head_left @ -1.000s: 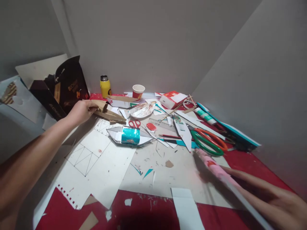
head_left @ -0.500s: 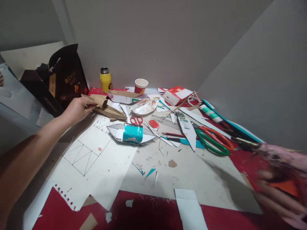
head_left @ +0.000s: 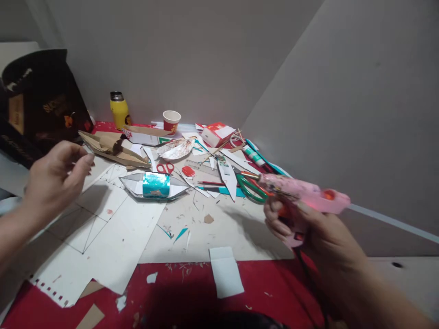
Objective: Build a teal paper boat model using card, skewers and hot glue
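My right hand (head_left: 308,224) is wrapped round the grip of a pink glue gun (head_left: 295,187), nozzle pointing left, held above the table's right side. A long whitish glue stick (head_left: 394,221) sticks out of its back. On the left, my left hand (head_left: 58,178) hovers over the drawn-on paper (head_left: 103,228), thumb and fingertips drawn together; anything between them is too small to make out. Just beyond it lies a brown cardboard boat shape (head_left: 132,155). A grey boat shape with a shiny teal band (head_left: 156,185) sits near the middle.
A dark box (head_left: 37,100), a yellow bottle (head_left: 119,112) and a paper cup (head_left: 171,123) stand at the back. Red-handled scissors (head_left: 165,168), green-handled scissors (head_left: 252,189) and paper scraps lie about. A folded white card (head_left: 226,272) is in front. Grey walls enclose the table.
My left hand has left the brown cardboard boat and drawn back toward me. My right hand has brought the glue gun up and inward from the right edge. The view has turned right.
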Action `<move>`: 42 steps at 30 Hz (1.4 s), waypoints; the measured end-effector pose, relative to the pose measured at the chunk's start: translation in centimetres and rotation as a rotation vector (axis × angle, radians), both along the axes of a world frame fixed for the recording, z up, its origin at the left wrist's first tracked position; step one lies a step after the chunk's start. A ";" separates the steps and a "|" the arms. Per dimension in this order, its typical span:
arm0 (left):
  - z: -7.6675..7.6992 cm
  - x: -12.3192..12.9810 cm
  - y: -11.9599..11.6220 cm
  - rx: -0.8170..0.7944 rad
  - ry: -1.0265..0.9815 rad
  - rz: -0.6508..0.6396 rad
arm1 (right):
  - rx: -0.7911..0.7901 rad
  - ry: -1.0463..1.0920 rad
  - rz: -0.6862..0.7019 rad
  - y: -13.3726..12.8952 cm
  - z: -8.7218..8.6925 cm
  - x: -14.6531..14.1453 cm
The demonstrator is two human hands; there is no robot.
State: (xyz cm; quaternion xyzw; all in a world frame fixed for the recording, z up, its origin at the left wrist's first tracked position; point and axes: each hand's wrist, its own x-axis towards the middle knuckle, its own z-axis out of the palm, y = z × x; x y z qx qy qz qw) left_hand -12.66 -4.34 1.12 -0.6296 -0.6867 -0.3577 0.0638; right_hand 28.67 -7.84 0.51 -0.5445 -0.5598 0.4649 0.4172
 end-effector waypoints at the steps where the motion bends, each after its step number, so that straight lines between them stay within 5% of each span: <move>1: 0.0 1.2 -0.8 -0.020 -0.002 -0.095 | -0.031 0.102 0.034 0.5 0.1 -0.3; 4: -0.4 5.2 -3.4 -0.061 0.004 -0.379 | -0.086 0.303 0.088 2.2 -0.2 -1.0; 7: -1.2 8.9 -5.6 -0.177 -0.046 -0.778 | -0.092 0.322 0.098 3.8 -1.5 -1.3; 11: -2.5 12.9 -7.1 -0.311 0.042 -1.102 | -0.054 0.270 0.062 4.8 -3.1 -0.5; 15: -3.4 15.6 -6.1 -0.312 0.172 -1.040 | -0.010 0.149 -0.007 4.7 -3.5 0.8; 19: -3.4 17.5 -3.3 -0.550 0.088 -0.900 | 0.016 0.108 -0.051 4.5 -3.3 1.3; 27: -3.2 20.3 -1.0 -0.699 0.266 -0.810 | -0.039 -0.158 0.023 4.3 -3.3 1.2; 37: -4.0 19.2 -2.1 -0.661 0.112 -0.896 | -0.057 -0.292 0.046 3.8 -4.1 1.3; 42: -3.3 15.8 -4.4 -0.460 -0.321 -0.864 | 0.003 -0.353 0.047 2.5 -3.8 1.2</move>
